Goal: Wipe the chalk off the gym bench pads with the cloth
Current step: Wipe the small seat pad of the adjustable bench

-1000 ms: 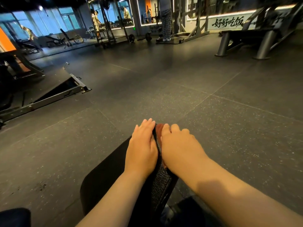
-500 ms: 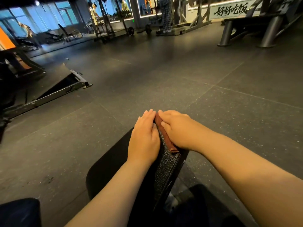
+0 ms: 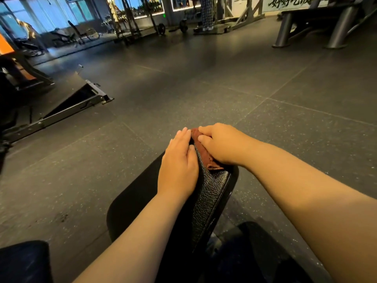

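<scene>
Item: bench pad, black, textured, tilted, low centre of view. Cloth: red-brown, bunched on pad's far top edge under R hand, whose fingers curl round it and press down. L hand: flat, fingers straight, on pad just beside cloth. Chalk: can't tell in this light. Method: brace w/ L, drag cloth firmly along full edge, refold to a clean side. Surrounds: rubber floor, metal frame left, machine legs far right, all well apart. Probably no obstruction.

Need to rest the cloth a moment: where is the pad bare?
Bare pad shows nearer you, below the cloth, between the left hand and the pad's right edge. The far end is crowded: both hands meet there, the right hand on the cloth.
</scene>
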Tool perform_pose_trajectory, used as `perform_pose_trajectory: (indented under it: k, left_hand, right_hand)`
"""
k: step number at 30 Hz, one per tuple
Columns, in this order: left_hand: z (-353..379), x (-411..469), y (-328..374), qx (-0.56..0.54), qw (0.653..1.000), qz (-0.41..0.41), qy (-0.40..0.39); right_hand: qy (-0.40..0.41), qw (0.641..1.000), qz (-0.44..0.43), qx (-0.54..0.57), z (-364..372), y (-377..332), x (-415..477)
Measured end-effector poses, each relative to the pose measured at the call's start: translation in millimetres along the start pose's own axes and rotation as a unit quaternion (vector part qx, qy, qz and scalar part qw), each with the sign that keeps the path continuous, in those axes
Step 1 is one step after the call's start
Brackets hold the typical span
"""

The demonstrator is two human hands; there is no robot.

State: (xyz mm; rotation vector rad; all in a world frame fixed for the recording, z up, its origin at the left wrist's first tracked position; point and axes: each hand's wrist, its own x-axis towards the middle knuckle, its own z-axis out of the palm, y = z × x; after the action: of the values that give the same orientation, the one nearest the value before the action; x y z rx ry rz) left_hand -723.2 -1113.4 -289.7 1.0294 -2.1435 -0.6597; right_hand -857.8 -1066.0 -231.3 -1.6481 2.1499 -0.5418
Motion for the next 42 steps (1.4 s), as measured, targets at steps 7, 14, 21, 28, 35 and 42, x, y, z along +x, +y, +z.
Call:
perform_pose_trajectory:
  k: [7,14,21,28,35,42]
  left_hand:
    - [1.1,1.4,-1.7,-0.006,1.000,0.026,0.010]
    - [1.9,-0.8,-3.9,-0.031,0.999,0.023,0.005]
    - [3.1,-0.3,-1.7,-0.030,0.999,0.031,0.014]
    - [1.4,-1.5,-3.8,-0.039,0.999,0.028,0.015]
    - [2.6,1.8,-3.4,-0.014,0.999,0.052,-0.003]
    - [-7.5,7.3,9.2,0.064,0.995,0.042,-0.062]
  right_hand:
    - [0.043,0.996,0.017,0.079,3.4,28.2,-52.0]
    - [0.011,0.978,-0.008,0.206,-0.9,24.6,-4.1]
    - [-0.012,0.953,0.012,0.304,1.3,56.8,-33.8]
    - [-0.042,0.944,-0.008,0.326,0.9,43.8,-13.7]
    - [0.001,0.949,-0.015,0.316,7.3,50.5,-11.0]
    - [0.068,0.925,-0.046,0.372,30.1,45.3,-33.4]
